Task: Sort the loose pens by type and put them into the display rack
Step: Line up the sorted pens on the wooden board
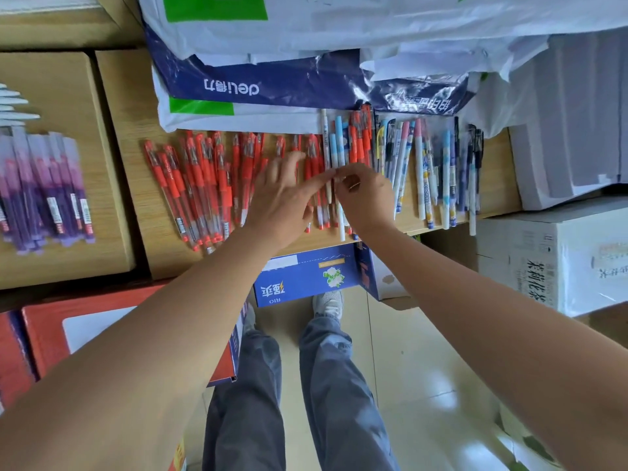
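Several red gel pens (200, 185) lie spread in a row on a wooden shelf (129, 171). To their right lie several pale blue, white and dark pens (424, 164) mixed with a few red ones (360, 137). My left hand (282, 198) rests flat on the red pens, fingers straight, its index finger reaching right. My right hand (363, 195) is curled over the border between the groups and pinches a thin white pen (327, 144) at its fingertips. Both hands meet there. No display rack is in view.
Blue and white paper reams (258, 79) lie behind the pens. A bundle of purple pens (44, 188) lies on a carton (68, 96) at left. White stacked paper (571, 130) and a white box (550, 263) stand at right. Blue (306, 277) and red (102, 321) boxes sit below the shelf.
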`<act>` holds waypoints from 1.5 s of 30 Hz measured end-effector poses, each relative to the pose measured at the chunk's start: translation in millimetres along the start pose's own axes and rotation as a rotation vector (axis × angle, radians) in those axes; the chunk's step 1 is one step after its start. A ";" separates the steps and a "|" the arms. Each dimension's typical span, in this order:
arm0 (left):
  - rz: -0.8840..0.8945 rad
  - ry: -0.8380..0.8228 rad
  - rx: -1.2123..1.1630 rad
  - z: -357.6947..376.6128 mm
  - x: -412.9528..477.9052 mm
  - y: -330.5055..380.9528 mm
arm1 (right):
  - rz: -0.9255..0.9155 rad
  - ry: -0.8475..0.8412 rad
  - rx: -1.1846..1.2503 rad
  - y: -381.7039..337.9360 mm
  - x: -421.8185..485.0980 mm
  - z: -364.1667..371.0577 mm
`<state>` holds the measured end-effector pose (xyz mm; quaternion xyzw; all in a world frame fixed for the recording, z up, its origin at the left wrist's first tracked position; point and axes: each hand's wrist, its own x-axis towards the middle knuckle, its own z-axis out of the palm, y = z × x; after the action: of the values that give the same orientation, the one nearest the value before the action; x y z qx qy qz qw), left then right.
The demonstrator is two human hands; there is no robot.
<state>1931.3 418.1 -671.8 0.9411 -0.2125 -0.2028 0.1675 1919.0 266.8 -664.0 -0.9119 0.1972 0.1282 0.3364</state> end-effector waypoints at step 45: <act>-0.221 0.094 -0.188 2.5 21.5 15.7 | -0.168 -0.001 -0.288 20.6 12.0 -6.6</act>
<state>1942.8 394.1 -674.3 0.9474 -0.0798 -0.1948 0.2412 1921.2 244.8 -675.0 -0.9638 0.0999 0.1270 0.2119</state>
